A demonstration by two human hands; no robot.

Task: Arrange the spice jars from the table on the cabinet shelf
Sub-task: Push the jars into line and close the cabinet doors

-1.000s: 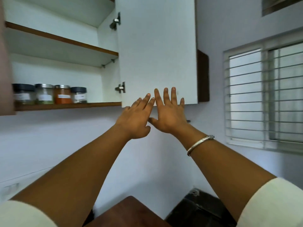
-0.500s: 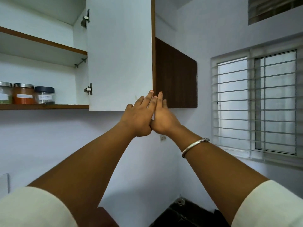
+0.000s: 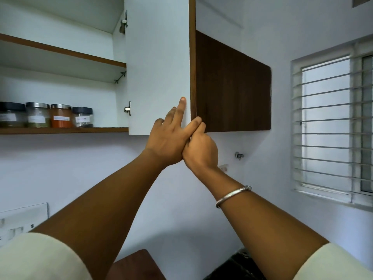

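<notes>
Your right hand (image 3: 201, 148) fingers are hidden behind the cabinet door (image 3: 157, 67), so their state is unclear. Your left hand (image 3: 167, 142) presses straight fingers on it. The door is now more edge-on than before.

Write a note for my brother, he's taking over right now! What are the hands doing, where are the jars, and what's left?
Left hand: fingers straight, pressing the white inner face of the open cabinet door near its free edge.
Right hand: fingers curled at that edge; whether it grips the door is hidden.
Jars: four spice jars stand in a row on the lower shelf; neither hand holds one.
Done: those four are shelved.
Left: probably swing the door shut, then check for leftover jars out of view.
</notes>
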